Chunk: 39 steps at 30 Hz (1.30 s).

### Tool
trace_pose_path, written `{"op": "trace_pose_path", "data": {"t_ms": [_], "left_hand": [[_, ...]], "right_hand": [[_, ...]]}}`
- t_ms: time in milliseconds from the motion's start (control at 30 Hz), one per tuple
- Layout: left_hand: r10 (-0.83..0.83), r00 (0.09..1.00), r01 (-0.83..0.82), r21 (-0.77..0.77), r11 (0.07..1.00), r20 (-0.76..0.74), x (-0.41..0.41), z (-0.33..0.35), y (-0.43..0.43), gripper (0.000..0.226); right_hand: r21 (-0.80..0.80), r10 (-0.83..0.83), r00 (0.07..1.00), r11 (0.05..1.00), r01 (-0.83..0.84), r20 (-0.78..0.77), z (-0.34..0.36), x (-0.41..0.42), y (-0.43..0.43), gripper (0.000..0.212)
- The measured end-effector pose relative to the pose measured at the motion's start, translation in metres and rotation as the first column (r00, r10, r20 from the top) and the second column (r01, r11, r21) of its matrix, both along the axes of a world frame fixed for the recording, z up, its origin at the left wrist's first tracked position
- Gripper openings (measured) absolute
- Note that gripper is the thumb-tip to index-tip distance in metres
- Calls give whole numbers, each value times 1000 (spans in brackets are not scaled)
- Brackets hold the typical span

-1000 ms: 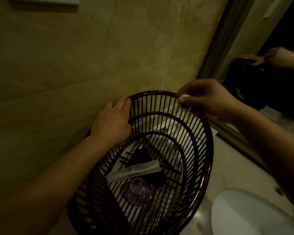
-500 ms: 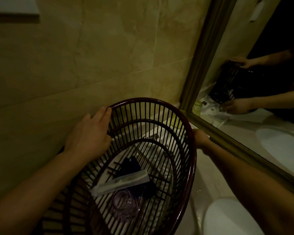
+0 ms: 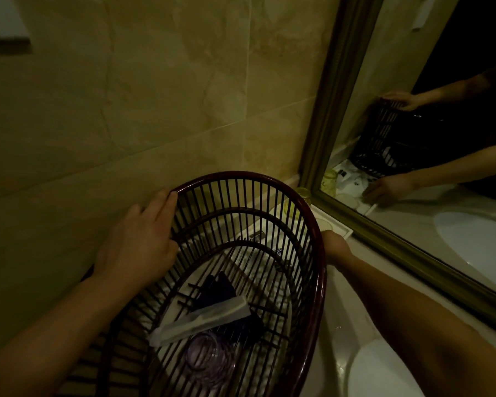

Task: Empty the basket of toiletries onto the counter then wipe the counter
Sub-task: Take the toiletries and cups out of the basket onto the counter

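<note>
A dark red slatted basket [image 3: 317, 247] is tipped up on the counter against the tiled wall. Inside lie a white wrapped packet [image 3: 204, 319], a dark blue item [image 3: 221, 287] and a clear purplish round piece [image 3: 206, 359]. My left hand [image 3: 138, 245] presses on the outside of the basket's far wall, fingers laid straight along the bars up to the rim. My right hand [image 3: 334, 243] reaches behind the basket's right side, and only its wrist end shows. In the mirror its reflection lies low and flat on the counter beside white packets.
A gold-framed mirror [image 3: 341, 110] stands at right above the pale counter [image 3: 344, 319]. A white basin [image 3: 384, 371] sits at lower right. Behind the basket are a white tray [image 3: 341, 229], a yellowish glass [image 3: 304, 193] and flat white packets [image 3: 258, 233].
My right hand, which pinched a small white item above the rim, has gone down behind the basket to the counter. My left hand has stayed on the basket.
</note>
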<state>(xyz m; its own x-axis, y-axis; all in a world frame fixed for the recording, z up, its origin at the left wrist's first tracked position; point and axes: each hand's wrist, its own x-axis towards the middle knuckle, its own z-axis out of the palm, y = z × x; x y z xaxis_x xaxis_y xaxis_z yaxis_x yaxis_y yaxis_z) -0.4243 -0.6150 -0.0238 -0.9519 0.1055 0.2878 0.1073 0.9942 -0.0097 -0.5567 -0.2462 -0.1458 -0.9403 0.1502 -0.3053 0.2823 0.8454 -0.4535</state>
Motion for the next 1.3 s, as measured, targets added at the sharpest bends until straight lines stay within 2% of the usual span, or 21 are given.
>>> {"op": "trace_pose_path", "data": {"t_ms": [100, 300, 467, 633, 700, 767, 833, 933, 1000, 1100, 1167, 1233, 1300], "left_hand": [[8, 1000, -8, -6, 1000, 0, 1, 0, 0, 82], [12, 1000, -12, 11, 1000, 18, 1, 1, 1, 80], [27, 999, -28, 19, 999, 40, 2, 4, 2, 79], [16, 999, -18, 37, 999, 48, 1, 6, 2, 79], [28, 998, -29, 31, 999, 51, 0, 6, 3, 79], [33, 999, -34, 21, 999, 40, -1, 6, 4, 79], [35, 999, -36, 12, 999, 31, 0, 5, 4, 80], [34, 999, -34, 15, 999, 22, 1, 4, 5, 83], [36, 999, -37, 26, 999, 22, 1, 5, 5, 82], [40, 999, -41, 27, 999, 25, 1, 6, 5, 81], [38, 999, -39, 16, 999, 17, 2, 5, 5, 81], [38, 999, -38, 6, 999, 10, 3, 4, 4, 81], [42, 999, -42, 2, 999, 2, 2, 2, 4, 81]], "right_hand": [[-2, -8, 1000, 1000, 8, -7, 6, 2, 6, 3], [-93, -4, 995, 996, -5, -104, 43, 15, 9, 17], [-135, 55, 939, 985, -106, -339, 121, 37, -10, 12], [-40, 170, 796, 971, -236, -581, 199, 73, -49, 4], [10, 266, 769, 947, -320, -581, 213, 88, -75, 3], [94, 407, 764, 903, -419, -501, 216, 96, -102, 5], [209, 577, 733, 816, -539, -360, 211, 98, -129, 8], [361, 794, 583, 601, -713, -171, 189, 96, -169, 9], [436, 882, 470, 422, -795, 3, 167, 93, -193, 15], [474, 888, 292, 99, -875, 356, 125, 90, -219, 30], [462, 838, 183, -91, -882, 515, 104, 92, -227, 36], [441, 800, 117, -196, -876, 588, 86, 91, -226, 45], [429, 761, 94, -256, -866, 642, 69, 90, -226, 55]]}}
